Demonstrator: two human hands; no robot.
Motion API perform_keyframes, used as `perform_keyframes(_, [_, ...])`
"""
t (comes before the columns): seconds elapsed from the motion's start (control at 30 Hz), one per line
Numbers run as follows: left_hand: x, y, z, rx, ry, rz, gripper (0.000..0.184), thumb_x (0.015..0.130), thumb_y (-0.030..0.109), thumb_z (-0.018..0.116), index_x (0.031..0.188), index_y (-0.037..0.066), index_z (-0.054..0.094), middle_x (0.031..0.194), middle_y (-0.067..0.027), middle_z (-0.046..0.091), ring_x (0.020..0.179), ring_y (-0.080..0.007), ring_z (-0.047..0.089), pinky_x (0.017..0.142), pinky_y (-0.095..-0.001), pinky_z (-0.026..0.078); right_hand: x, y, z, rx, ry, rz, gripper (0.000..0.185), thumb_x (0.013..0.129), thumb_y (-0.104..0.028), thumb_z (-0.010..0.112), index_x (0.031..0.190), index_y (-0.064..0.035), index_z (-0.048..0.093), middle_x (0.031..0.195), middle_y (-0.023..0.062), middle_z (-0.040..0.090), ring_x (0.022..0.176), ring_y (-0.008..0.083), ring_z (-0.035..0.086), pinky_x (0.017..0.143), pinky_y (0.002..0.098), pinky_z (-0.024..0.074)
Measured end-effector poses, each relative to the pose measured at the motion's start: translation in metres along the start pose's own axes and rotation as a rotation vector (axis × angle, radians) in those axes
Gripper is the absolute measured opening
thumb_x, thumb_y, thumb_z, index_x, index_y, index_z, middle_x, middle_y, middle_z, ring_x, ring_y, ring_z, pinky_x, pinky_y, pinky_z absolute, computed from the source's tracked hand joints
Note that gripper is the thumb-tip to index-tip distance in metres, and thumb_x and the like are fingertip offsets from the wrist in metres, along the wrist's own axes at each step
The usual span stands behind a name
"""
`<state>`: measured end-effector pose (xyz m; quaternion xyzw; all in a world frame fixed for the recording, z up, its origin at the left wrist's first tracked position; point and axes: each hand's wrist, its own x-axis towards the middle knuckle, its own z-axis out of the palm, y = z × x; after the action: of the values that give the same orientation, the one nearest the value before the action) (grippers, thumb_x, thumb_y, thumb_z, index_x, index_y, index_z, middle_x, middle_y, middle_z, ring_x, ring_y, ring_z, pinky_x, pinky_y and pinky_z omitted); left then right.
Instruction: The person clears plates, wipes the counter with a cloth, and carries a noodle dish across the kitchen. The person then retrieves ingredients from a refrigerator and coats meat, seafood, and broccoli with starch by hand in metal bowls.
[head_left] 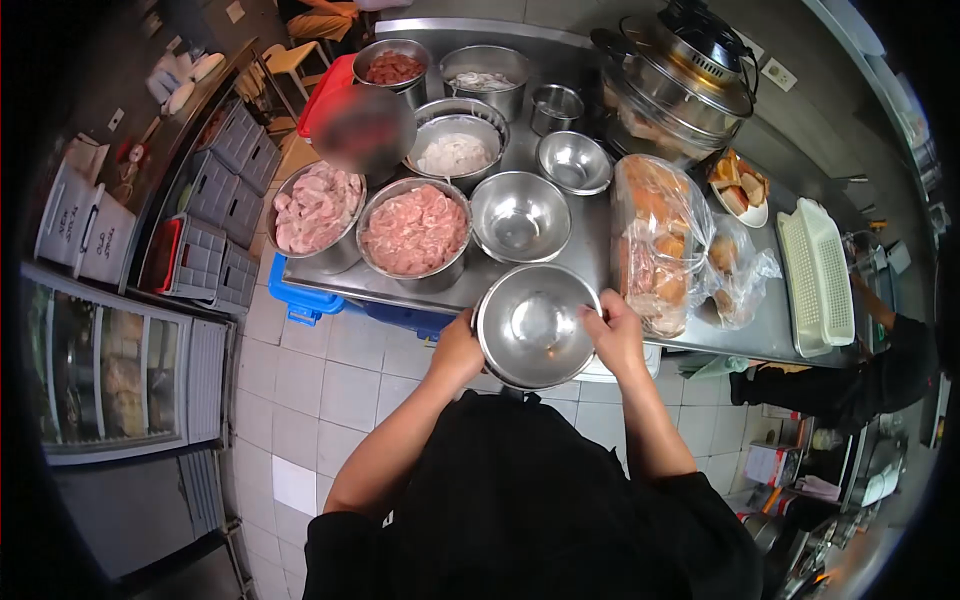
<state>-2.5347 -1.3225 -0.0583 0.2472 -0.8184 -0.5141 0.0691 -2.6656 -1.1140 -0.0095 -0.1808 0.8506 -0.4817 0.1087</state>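
Grey metal frames the glass-fronted cabinet point(115, 370) we see at the lower left of the frame; up and right of it sit stacked crates point(212, 195). Further right, toward the upper centre, the table point(592, 240) carries a bowl of pale pink meat point(315, 210), then, just beside it, a container of thin-cut meat point(415, 228). At the centre, our left hand point(457, 352) grips the left side of a shiny steel bowl point(538, 325), which we hold by the table's near edge with its inside facing us. Above it in the picture, a second bowl point(520, 215) rests on the table. Our right hand point(616, 335) pinches the held bowl's opposite rim, thumb inside. Right of centre we see bagged bread point(650, 240), and further right a cream basket point(820, 275) stands on the table. At the far right of the frame is another person point(890, 365) in dark clothing.
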Motion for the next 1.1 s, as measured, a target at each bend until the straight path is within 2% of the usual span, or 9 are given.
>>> perform_keyframes(0.1, [-0.008, 0.029, -0.029, -0.232, -0.144, -0.350, 0.047, 0.088, 0.030, 0.060, 0.118, -0.006, 0.058, 0.098, -0.0208, 0.069, 0.079, -0.0294, 0.070, 0.059, -0.0367, 0.056, 0.005, -0.001, 0.011, 0.019, -0.003, 0.021, 0.029, 0.083, -0.018, 0.068, 0.069, -0.0022, 0.047, 0.058, 0.0036, 0.042, 0.057, 0.0115, 0.039, 0.052, 0.0311, 0.0359])
perform_keyframes(0.2, [0.019, 0.008, -0.010, -0.383, -0.255, -0.278, 0.050, 0.089, 0.032, 0.058, 0.118, -0.009, 0.056, 0.096, -0.0205, 0.067, 0.070, -0.0289, 0.070, 0.048, -0.0348, 0.057, 0.016, 0.009, 0.001, -0.014, 0.068, 0.034, 0.028, 0.083, -0.019, 0.069, 0.070, -0.0017, 0.051, 0.059, 0.0032, 0.047, 0.058, 0.0108, 0.042, 0.052, 0.0308, 0.0366])
perform_keyframes(0.3, [0.050, 0.020, 0.018, -0.374, -0.465, -0.244, 0.060, 0.092, 0.041, 0.055, 0.122, -0.010, 0.052, 0.107, -0.0227, 0.063, 0.077, -0.0324, 0.070, 0.055, -0.0366, 0.061, 0.035, 0.029, -0.023, -0.108, 0.185, 0.075, 0.023, 0.082, -0.019, 0.070, 0.076, -0.0016, 0.056, 0.062, 0.0042, 0.053, 0.058, 0.0112, 0.046, 0.053, 0.0312, 0.0384])
perform_keyframes(0.4, [0.076, 0.021, 0.060, -0.569, -0.552, -0.276, 0.057, 0.092, 0.036, 0.054, 0.117, -0.013, 0.040, 0.096, -0.0263, 0.061, 0.071, -0.0320, 0.070, 0.056, -0.0369, 0.060, 0.050, 0.044, -0.042, -0.293, 0.245, 0.052, 0.023, 0.081, -0.020, 0.072, 0.089, -0.0011, 0.062, 0.075, 0.0117, 0.063, 0.069, 0.0207, 0.059, 0.063, 0.0367, 0.0461])
perform_keyframes(0.5, [0.088, 0.016, 0.063, -0.527, -0.574, -0.304, 0.059, 0.091, 0.033, 0.053, 0.123, -0.014, 0.037, 0.100, -0.0275, 0.060, 0.072, -0.0323, 0.070, 0.058, -0.0367, 0.060, 0.052, 0.033, -0.044, -0.643, 0.336, 0.061, 0.046, 0.080, -0.028, 0.073, 0.116, -0.0031, 0.061, 0.115, 0.0240, 0.060, 0.107, 0.0414, 0.056, 0.090, 0.0477, 0.0462])
perform_keyframes(0.73, [0.076, -0.004, 0.024, -0.507, -0.751, -0.328, 0.079, 0.090, 0.058, 0.057, 0.129, -0.008, 0.039, 0.108, -0.0231, 0.059, 0.086, -0.0287, 0.070, 0.062, -0.0371, 0.060, 0.067, -0.003, -0.039, -0.670, 0.415, 0.045, 0.045, 0.086, -0.034, 0.068, 0.120, -0.0054, 0.058, 0.112, 0.0208, 0.062, 0.103, 0.0392, 0.060, 0.086, 0.0465, 0.0488])
perform_keyframes(0.9, [0.068, 0.031, -0.051, -0.191, -0.890, -0.101, 0.046, 0.096, 0.043, 0.056, 0.109, -0.001, 0.056, 0.096, -0.0120, 0.065, 0.075, -0.0169, 0.067, 0.059, -0.0292, 0.055, 0.154, -0.054, -0.013, -0.517, 0.345, -0.260, 0.034, 0.086, -0.022, 0.066, 0.116, -0.0066, 0.062, 0.105, 0.0172, 0.066, 0.095, 0.0334, 0.065, 0.082, 0.0404, 0.0517])
perform_keyframes(1.0, [0.088, 0.065, -0.095, -0.218, -0.741, -0.054, 0.035, 0.097, 0.036, 0.056, 0.106, 0.002, 0.058, 0.093, -0.0094, 0.066, 0.072, -0.0142, 0.066, 0.058, -0.0264, 0.053, 0.228, -0.103, 0.037, -0.315, 0.053, -0.553, 0.028, 0.088, -0.015, 0.063, 0.115, -0.0050, 0.064, 0.104, 0.0153, 0.067, 0.097, 0.0315, 0.066, 0.083, 0.0386, 0.0530])
perform_keyframes(1.1, [0.127, 0.072, -0.125, -0.264, -0.354, 0.014, 0.035, 0.094, 0.035, 0.059, 0.102, 0.002, 0.063, 0.081, -0.0068, 0.066, 0.067, -0.0137, 0.065, 0.059, -0.0291, 0.051, 0.306, -0.116, 0.112, -0.561, -0.161, -0.718, 0.028, 0.088, -0.012, 0.055, 0.113, -0.0033, 0.065, 0.111, 0.0183, 0.065, 0.102, 0.0347, 0.064, 0.088, 0.0420, 0.0520])
